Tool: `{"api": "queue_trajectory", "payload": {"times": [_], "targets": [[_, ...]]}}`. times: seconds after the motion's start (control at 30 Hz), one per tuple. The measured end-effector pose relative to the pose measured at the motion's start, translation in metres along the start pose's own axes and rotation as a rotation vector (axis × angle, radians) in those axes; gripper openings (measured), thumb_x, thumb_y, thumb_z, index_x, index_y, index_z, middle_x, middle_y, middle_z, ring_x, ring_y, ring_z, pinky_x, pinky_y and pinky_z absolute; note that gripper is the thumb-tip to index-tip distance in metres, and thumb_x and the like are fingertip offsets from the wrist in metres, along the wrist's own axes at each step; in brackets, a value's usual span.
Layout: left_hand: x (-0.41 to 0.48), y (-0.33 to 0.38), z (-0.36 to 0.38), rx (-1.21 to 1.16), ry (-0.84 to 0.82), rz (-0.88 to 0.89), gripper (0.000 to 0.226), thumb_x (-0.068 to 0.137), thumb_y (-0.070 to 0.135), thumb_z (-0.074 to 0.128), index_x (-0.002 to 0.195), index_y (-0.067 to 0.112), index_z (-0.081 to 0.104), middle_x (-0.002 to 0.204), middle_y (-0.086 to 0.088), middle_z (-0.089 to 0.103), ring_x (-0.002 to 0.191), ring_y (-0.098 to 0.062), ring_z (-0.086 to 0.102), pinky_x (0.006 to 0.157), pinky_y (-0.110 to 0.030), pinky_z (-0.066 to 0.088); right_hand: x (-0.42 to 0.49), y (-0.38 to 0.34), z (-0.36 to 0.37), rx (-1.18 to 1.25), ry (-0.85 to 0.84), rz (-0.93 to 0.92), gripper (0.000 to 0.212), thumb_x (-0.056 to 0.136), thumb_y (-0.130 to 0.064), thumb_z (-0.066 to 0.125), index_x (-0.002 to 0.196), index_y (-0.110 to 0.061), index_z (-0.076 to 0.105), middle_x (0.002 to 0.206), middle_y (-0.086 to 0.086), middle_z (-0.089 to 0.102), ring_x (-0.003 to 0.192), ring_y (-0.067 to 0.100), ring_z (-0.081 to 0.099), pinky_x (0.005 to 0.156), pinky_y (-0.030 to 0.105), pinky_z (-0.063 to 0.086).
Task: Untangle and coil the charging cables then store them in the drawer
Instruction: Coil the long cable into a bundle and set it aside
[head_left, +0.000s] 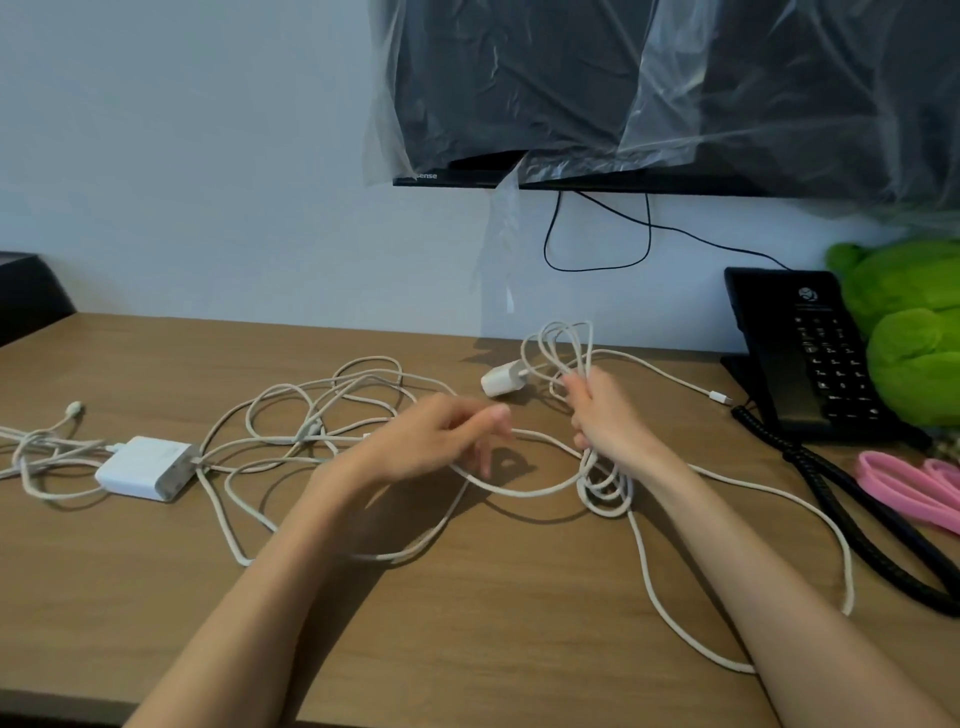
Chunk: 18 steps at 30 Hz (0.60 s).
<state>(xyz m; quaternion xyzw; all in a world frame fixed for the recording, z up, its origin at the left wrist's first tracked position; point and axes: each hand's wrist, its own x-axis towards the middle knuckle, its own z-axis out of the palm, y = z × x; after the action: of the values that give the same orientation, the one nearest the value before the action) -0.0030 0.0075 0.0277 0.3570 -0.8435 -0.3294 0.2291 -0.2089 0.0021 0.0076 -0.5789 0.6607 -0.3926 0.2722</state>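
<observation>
Several white charging cables (322, 415) lie tangled across the brown desk (467, 623). My right hand (605, 410) grips a coiled bundle of white cable (566, 343), with loops sticking up above the fist and hanging below it. My left hand (441, 431) pinches a strand of the same cable (530, 491) that sags between both hands. A small white plug adapter (500, 378) lies behind the hands. A larger white charger block (148, 467) sits at the left with cables plugged in. No drawer is in view.
A black desk phone (810, 353) with a curly cord (852, 525) stands at the right, beside a green plush toy (909, 332) and pink bands (904, 488). A plastic-covered monitor (649, 93) hangs on the wall behind.
</observation>
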Motion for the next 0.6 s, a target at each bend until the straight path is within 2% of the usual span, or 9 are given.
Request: {"api": "queue_trajectory", "payload": {"times": [0.07,0.13,0.2,0.27,0.33,0.43,0.5,0.53,0.6], "targets": [[-0.007,0.005,0.0,-0.004,-0.111,-0.015,0.038,0.087,0.051,0.047,0.087,0.022,0.073,0.052,0.003,0.056,0.047,-0.007,0.05,0.051,-0.016,0.039,0.003,0.004,-0.007,0.028,0.031,0.006,0.025,0.103,-0.028,0.034,0.109,-0.01,0.051,0.075,-0.001,0.046,0.049,0.01,0.043,0.05,0.028,0.038],[-0.008,0.006,0.0,0.044,-0.105,0.023,0.037,0.085,0.049,0.054,0.085,0.019,0.076,0.046,0.007,0.037,0.043,-0.007,0.032,0.045,-0.016,0.023,0.005,0.007,-0.013,0.039,0.064,0.008,0.027,0.103,-0.028,0.034,0.111,-0.008,0.051,0.074,-0.002,0.045,0.049,0.01,0.042,0.047,0.025,0.036],[-0.008,0.004,-0.005,0.054,-0.043,0.013,0.036,0.085,0.045,0.058,0.084,0.014,0.077,0.047,0.008,0.029,0.045,-0.008,0.025,0.044,-0.017,0.016,0.006,0.009,-0.019,-0.01,0.104,0.003,0.026,0.103,-0.028,0.034,0.104,-0.008,0.051,0.073,-0.001,0.045,0.052,0.012,0.043,0.046,0.027,0.039],[-0.009,-0.002,-0.014,0.027,0.03,-0.004,0.038,0.08,0.05,0.061,0.08,0.015,0.077,0.049,0.007,0.038,0.047,-0.006,0.029,0.046,-0.018,0.02,0.007,0.01,-0.024,-0.088,0.146,-0.015,0.023,0.103,-0.029,0.034,0.095,-0.014,0.049,0.071,-0.001,0.046,0.058,0.015,0.044,0.056,0.037,0.047],[-0.01,-0.01,-0.021,0.009,0.117,-0.017,0.037,0.073,0.056,0.061,0.077,0.023,0.076,0.053,0.007,0.046,0.051,-0.005,0.036,0.051,-0.022,0.026,0.006,0.01,-0.026,-0.136,0.168,-0.019,0.022,0.103,-0.03,0.034,0.095,-0.016,0.048,0.07,-0.002,0.047,0.061,0.017,0.045,0.065,0.042,0.047],[-0.008,-0.017,-0.024,0.034,0.231,-0.031,0.038,0.076,0.058,0.055,0.08,0.026,0.075,0.054,0.007,0.049,0.052,-0.007,0.035,0.056,-0.028,0.028,0.004,0.008,-0.025,-0.193,0.161,-0.028,0.026,0.103,-0.031,0.033,0.098,-0.012,0.05,0.071,-0.002,0.047,0.066,0.02,0.049,0.062,0.039,0.043],[-0.006,-0.017,-0.022,0.033,0.283,-0.021,0.037,0.078,0.053,0.055,0.087,0.022,0.072,0.063,0.009,0.057,0.056,-0.009,0.04,0.058,-0.029,0.033,0.002,0.005,-0.023,-0.203,0.15,-0.051,0.028,0.103,-0.031,0.033,0.1,-0.009,0.051,0.072,-0.003,0.046,0.067,0.02,0.049,0.065,0.042,0.046],[-0.005,-0.018,-0.021,0.007,0.305,-0.022,0.034,0.078,0.051,0.059,0.087,0.02,0.07,0.069,0.006,0.061,0.06,-0.01,0.043,0.059,-0.03,0.036,0.001,0.004,-0.022,-0.184,0.139,-0.062,0.028,0.103,-0.03,0.034,0.102,-0.009,0.051,0.072,-0.004,0.045,0.065,0.018,0.048,0.064,0.041,0.047],[-0.004,-0.018,-0.018,-0.039,0.305,-0.025,0.029,0.078,0.048,0.068,0.081,0.019,0.066,0.077,-0.007,0.065,0.064,-0.013,0.046,0.061,-0.031,0.037,0.001,0.001,-0.017,-0.084,0.097,-0.07,0.024,0.103,-0.028,0.036,0.103,-0.01,0.051,0.073,-0.003,0.045,0.059,0.014,0.046,0.052,0.032,0.046]]}}
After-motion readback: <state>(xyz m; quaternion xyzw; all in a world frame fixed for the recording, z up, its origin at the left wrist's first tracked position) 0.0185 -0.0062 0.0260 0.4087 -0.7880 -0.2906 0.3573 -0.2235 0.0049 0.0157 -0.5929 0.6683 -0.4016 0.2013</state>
